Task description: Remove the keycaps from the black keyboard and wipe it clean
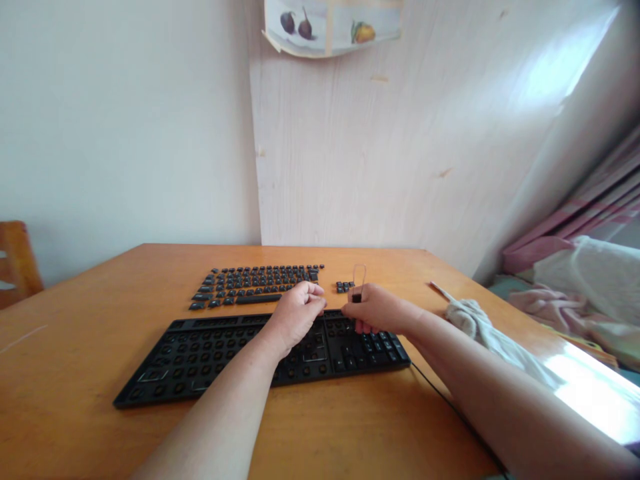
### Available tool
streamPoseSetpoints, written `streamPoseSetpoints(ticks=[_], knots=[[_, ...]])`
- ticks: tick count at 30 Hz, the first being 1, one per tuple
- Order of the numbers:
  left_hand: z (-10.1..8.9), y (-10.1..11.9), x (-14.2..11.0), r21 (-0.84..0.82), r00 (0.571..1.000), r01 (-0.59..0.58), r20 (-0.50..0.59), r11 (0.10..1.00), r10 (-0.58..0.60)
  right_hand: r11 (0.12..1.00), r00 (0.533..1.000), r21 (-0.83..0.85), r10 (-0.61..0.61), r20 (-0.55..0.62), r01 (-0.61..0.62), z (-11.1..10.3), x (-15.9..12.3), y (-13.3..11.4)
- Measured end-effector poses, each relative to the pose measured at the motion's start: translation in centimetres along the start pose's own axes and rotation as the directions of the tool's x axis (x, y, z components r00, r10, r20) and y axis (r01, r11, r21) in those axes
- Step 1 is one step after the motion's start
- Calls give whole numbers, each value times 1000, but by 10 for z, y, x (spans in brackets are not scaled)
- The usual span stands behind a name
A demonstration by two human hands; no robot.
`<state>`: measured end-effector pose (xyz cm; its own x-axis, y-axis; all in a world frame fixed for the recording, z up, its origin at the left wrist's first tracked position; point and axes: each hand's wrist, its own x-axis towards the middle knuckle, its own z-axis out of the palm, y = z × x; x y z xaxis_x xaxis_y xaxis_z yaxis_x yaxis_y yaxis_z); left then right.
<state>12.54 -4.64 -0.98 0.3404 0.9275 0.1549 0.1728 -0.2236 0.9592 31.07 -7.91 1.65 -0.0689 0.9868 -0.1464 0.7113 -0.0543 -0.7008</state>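
A black keyboard [200,357] lies in front of me, its left and middle keys stripped to bare switches. Keycaps remain on its right end. Over the top right part of the keyboard, my right hand [375,310] is closed around a wire keycap puller [357,298], with a thin wire loop pointing up. My left hand [297,317] hovers above the middle of the board, fingers curled and thumb pressed to them. Whatever it may hold is too small or hidden to make out. Behind the keyboard sit rows of loose keycaps [260,281], and a smaller keycap group [344,287] lies near my right hand.
A grey-white cloth [483,330] and a thin stick [441,291] lie on the right of the wooden table [100,320]. The keyboard cable [450,405] runs toward me under my right forearm. A wooden chair [19,260] stands at the left; bedding [560,303] is at the right.
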Motion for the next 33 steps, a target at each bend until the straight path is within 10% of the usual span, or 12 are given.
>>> streamPoseSetpoints(ticks=[15, 24, 33], knots=[[3, 3, -3, -32, 996, -60, 70, 998, 62, 885, 944, 366, -200, -262, 289, -6, 1, -3], [7, 3, -4, -208, 989, -49, 127, 977, 77, 877, 926, 321, -287, -247, 358, 8, -6, -12], [5, 2, -4, -297, 995, 29, 100, 954, 1, 840, 791, -20, -518, -325, 542, 2, -2, -2]])
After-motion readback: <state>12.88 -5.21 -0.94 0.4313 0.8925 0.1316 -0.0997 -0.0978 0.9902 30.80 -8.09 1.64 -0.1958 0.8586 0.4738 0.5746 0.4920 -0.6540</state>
